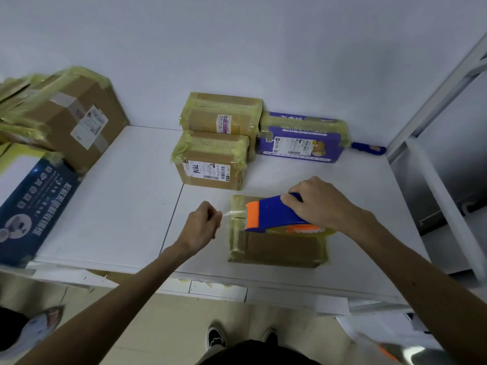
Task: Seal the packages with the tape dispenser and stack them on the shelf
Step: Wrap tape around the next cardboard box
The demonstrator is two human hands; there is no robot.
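Head view: the cardboard package [279,248] lies at 5 o'clock on the bench [118,206]. The right hand [319,204] has its grip closed round the tape dispenser [271,213] on top. At the package's 9 o'clock the left hand [200,227] pinches the tape end [233,213]. Slack there could fold the tape onto itself.

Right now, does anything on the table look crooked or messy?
Yes. The big brown box at the left sits tilted among a jumbled pile, and the tape on the purple box is wrinkled, with a loose flap at its left end.

Left boxes [18,101] blurred (edge-cropped); tape roll [305,229] mostly hidden.
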